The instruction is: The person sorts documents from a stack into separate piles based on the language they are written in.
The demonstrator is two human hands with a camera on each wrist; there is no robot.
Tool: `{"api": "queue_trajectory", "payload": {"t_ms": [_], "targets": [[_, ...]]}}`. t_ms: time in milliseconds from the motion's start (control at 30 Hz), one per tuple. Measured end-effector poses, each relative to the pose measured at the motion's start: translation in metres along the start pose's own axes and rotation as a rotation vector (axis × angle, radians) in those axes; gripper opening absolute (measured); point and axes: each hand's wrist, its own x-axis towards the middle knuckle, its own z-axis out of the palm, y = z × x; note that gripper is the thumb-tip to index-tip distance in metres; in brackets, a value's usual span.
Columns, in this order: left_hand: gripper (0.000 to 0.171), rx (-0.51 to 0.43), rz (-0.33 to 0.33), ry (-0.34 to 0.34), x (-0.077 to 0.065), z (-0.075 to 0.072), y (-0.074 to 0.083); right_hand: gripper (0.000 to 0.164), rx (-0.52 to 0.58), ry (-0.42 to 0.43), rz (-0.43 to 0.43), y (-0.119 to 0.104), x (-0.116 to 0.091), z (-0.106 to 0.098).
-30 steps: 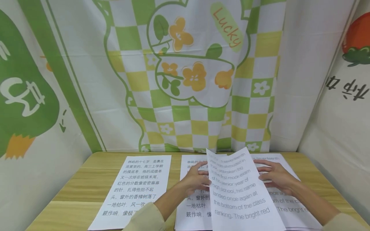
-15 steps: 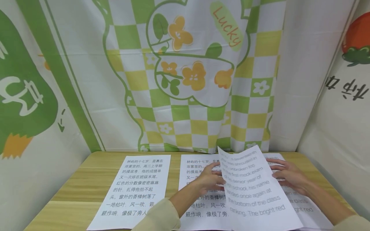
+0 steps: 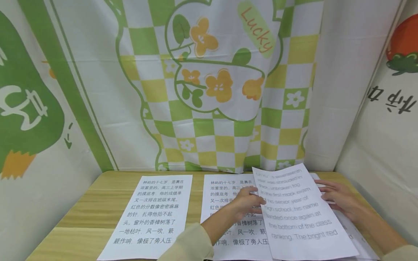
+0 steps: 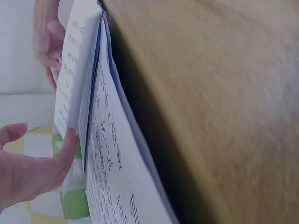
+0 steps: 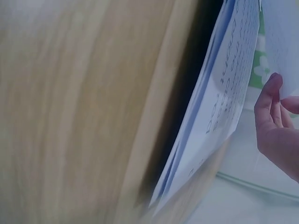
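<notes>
In the head view, a sheet of paper with English print [image 3: 294,214] is raised at a tilt over the right-hand papers, slightly bowed. My left hand [image 3: 245,204] holds it by its left edge, thumb tip right at the margin and index finger stretched out beside it. At the opposite edge my right hand [image 3: 343,199] pinches it with fingers spread; the right wrist view shows the edge between finger [image 5: 272,86] and thumb. Under my left forearm lies a stack of Chinese-printed sheets [image 3: 225,250]. Another English-printed stack [image 5: 210,135] is mostly hidden beneath the raised sheet.
A single Chinese-printed sheet [image 3: 151,214] lies flat at the left of the wooden table [image 3: 88,210]. A green-and-yellow checked curtain [image 3: 209,141] hangs right behind the table's back edge, with pale fabric walls on both sides.
Both hands have shifted right together with the raised English sheet, uncovering more of the middle Chinese stack and covering more of the right-hand papers. The left sheet stays put.
</notes>
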Motion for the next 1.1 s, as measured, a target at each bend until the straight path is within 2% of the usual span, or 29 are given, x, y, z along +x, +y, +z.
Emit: {"api": "queue_trajectory", "payload": {"t_ms": [100, 333, 533, 833, 1100], "targets": [[0.073, 0.014, 0.004, -0.009, 0.001, 0.004, -0.001, 0.064, 0.003, 0.02, 0.005, 0.003, 0.0, -0.006], [0.074, -0.017, 0.032, -0.055, 0.006, 0.013, -0.001, 0.061, 0.003, 0.038, -0.006, 0.007, -0.002, -0.017], [0.071, -0.018, 0.015, -0.094, 0.01, 0.021, -0.004, 0.061, -0.006, 0.068, 0.011, 0.011, -0.003, -0.023], [0.068, -0.018, 0.009, -0.085, 0.012, 0.027, -0.004, 0.067, -0.065, 0.093, 0.033, 0.014, -0.004, -0.028], [0.063, -0.004, -0.011, -0.049, 0.013, 0.032, -0.003, 0.062, -0.167, 0.123, 0.048, 0.018, -0.004, -0.033]]}}
